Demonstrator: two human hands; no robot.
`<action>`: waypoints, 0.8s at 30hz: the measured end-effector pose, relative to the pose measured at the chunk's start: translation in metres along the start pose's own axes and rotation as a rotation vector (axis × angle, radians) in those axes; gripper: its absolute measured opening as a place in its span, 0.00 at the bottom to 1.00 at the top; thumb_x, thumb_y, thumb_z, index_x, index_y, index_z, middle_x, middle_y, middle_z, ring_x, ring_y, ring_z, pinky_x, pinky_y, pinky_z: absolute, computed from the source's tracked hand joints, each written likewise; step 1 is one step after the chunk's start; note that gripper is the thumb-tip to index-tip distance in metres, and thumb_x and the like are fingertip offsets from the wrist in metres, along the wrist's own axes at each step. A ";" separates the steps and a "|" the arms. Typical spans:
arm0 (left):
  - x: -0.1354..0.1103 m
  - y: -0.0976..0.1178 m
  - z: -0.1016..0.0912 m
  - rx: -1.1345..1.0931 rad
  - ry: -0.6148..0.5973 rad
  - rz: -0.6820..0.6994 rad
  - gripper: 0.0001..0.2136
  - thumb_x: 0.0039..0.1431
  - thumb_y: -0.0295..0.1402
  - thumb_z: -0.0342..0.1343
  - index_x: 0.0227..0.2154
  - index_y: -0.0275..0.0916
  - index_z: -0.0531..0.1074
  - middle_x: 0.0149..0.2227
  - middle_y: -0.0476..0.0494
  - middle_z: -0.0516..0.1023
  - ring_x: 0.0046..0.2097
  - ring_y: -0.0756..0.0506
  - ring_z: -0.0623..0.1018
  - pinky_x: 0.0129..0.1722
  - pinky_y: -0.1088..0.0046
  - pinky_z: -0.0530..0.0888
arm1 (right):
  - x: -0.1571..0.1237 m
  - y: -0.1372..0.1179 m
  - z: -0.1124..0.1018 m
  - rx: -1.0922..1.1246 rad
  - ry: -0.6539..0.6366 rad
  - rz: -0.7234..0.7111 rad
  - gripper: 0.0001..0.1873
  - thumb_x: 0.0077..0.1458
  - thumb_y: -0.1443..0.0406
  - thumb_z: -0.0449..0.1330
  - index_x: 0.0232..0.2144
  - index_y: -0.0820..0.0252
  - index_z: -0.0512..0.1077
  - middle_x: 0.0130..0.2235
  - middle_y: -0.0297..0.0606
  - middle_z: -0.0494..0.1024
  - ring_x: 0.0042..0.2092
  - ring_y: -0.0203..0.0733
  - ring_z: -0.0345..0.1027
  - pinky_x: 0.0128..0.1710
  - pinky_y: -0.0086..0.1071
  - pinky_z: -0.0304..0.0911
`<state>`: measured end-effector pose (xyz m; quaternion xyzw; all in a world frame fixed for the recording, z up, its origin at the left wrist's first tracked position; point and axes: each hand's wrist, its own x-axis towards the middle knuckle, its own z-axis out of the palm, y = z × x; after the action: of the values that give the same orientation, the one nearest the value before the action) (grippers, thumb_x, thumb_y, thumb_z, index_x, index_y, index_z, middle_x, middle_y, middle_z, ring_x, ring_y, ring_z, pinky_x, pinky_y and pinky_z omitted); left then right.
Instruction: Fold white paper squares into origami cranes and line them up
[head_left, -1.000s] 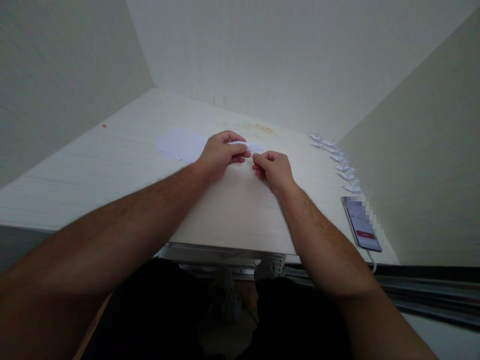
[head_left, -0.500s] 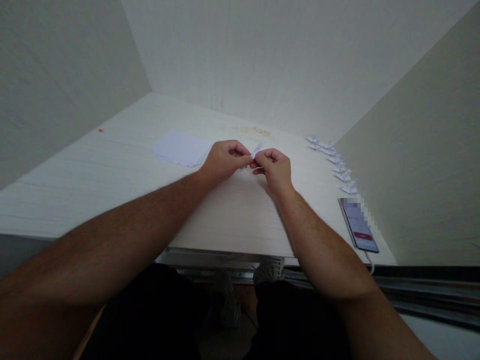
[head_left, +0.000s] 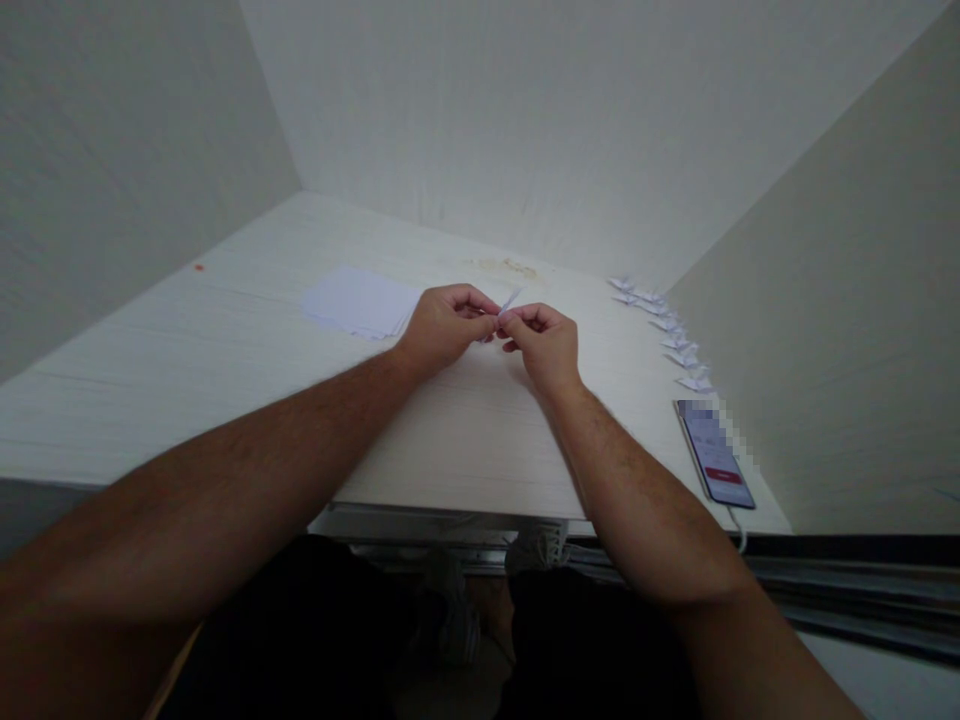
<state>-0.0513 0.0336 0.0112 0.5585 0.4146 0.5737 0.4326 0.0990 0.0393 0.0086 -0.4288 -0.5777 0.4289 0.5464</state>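
Observation:
A small folded white paper (head_left: 511,299) is pinched between my two hands above the middle of the table. My left hand (head_left: 448,322) grips it from the left with thumb and fingertips. From the right, my right hand (head_left: 546,341) closes its thumb and fingers on the same paper, so the fingertips of both hands nearly touch. Only a thin pointed part sticks up past the fingers; most of the paper is hidden. Just left of my left hand lies a loose stack of white paper sheets (head_left: 361,300).
Several folded white paper figures (head_left: 681,349), resembling cranes, line the right side of the table (head_left: 457,450). A phone (head_left: 714,455) with a cable (head_left: 742,530) lies nearer the front edge. Walls enclose the back and sides. A small orange spot (head_left: 199,268) is at far left.
Both hands keep their pinch on the folded paper. My right hand has shifted slightly left, and less of the paper shows above the fingers. The view has tilted slightly.

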 end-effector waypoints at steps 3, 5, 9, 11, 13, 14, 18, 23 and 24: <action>0.000 0.001 -0.001 0.010 0.002 -0.034 0.07 0.46 0.30 0.68 0.28 0.34 0.79 0.25 0.44 0.81 0.27 0.49 0.78 0.30 0.72 0.77 | 0.001 0.001 0.000 -0.008 0.004 0.017 0.10 0.45 0.59 0.68 0.26 0.58 0.74 0.26 0.32 0.78 0.28 0.35 0.72 0.28 0.31 0.69; 0.000 0.001 -0.001 0.000 0.004 -0.054 0.07 0.46 0.30 0.68 0.29 0.34 0.80 0.25 0.44 0.81 0.28 0.49 0.79 0.32 0.71 0.78 | 0.001 0.002 0.000 -0.011 0.011 0.024 0.11 0.44 0.59 0.69 0.26 0.58 0.73 0.25 0.32 0.77 0.28 0.35 0.71 0.28 0.31 0.69; 0.001 0.000 -0.002 -0.043 -0.009 -0.088 0.08 0.44 0.29 0.69 0.29 0.34 0.80 0.27 0.44 0.82 0.29 0.48 0.80 0.35 0.69 0.79 | 0.001 0.002 0.000 -0.005 0.009 0.022 0.12 0.44 0.58 0.69 0.25 0.58 0.72 0.24 0.32 0.76 0.27 0.35 0.71 0.27 0.31 0.69; 0.002 -0.002 -0.002 -0.068 -0.028 -0.094 0.08 0.43 0.30 0.69 0.29 0.34 0.80 0.27 0.43 0.82 0.29 0.48 0.80 0.35 0.68 0.79 | 0.001 0.002 0.000 -0.004 0.007 0.022 0.12 0.44 0.58 0.69 0.24 0.58 0.72 0.24 0.31 0.76 0.26 0.35 0.71 0.27 0.31 0.69; 0.002 -0.004 -0.003 -0.081 -0.046 -0.092 0.09 0.43 0.30 0.69 0.29 0.34 0.81 0.26 0.44 0.82 0.29 0.48 0.80 0.34 0.69 0.78 | 0.001 0.002 0.000 0.000 0.007 0.022 0.12 0.44 0.58 0.69 0.24 0.58 0.71 0.23 0.31 0.76 0.26 0.35 0.71 0.27 0.31 0.69; 0.002 -0.004 -0.004 -0.084 -0.051 -0.090 0.08 0.43 0.30 0.69 0.29 0.34 0.81 0.26 0.44 0.81 0.29 0.48 0.79 0.34 0.69 0.78 | 0.001 0.002 0.000 0.005 0.007 0.021 0.12 0.44 0.58 0.69 0.24 0.58 0.71 0.23 0.31 0.76 0.26 0.35 0.71 0.27 0.31 0.69; 0.003 -0.003 -0.005 -0.045 -0.053 -0.068 0.08 0.42 0.30 0.68 0.29 0.35 0.81 0.26 0.45 0.81 0.29 0.49 0.78 0.34 0.70 0.76 | 0.001 0.003 0.000 0.022 0.015 0.028 0.11 0.43 0.59 0.68 0.24 0.58 0.71 0.23 0.31 0.76 0.25 0.35 0.70 0.26 0.31 0.69; 0.003 -0.001 -0.005 0.045 -0.018 -0.049 0.08 0.42 0.30 0.68 0.29 0.36 0.81 0.26 0.46 0.81 0.29 0.50 0.77 0.34 0.71 0.74 | 0.002 0.005 0.000 0.005 0.023 0.044 0.08 0.44 0.61 0.66 0.24 0.57 0.71 0.22 0.30 0.76 0.24 0.34 0.69 0.26 0.30 0.68; 0.002 0.000 -0.005 0.062 -0.004 -0.045 0.08 0.42 0.30 0.67 0.29 0.36 0.81 0.26 0.46 0.81 0.29 0.50 0.77 0.34 0.71 0.74 | 0.002 0.006 0.000 0.010 0.026 0.043 0.07 0.44 0.63 0.65 0.24 0.57 0.71 0.22 0.30 0.76 0.24 0.34 0.69 0.26 0.30 0.68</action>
<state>-0.0562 0.0360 0.0118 0.5634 0.4437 0.5495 0.4287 0.0990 0.0428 0.0036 -0.4438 -0.5590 0.4377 0.5468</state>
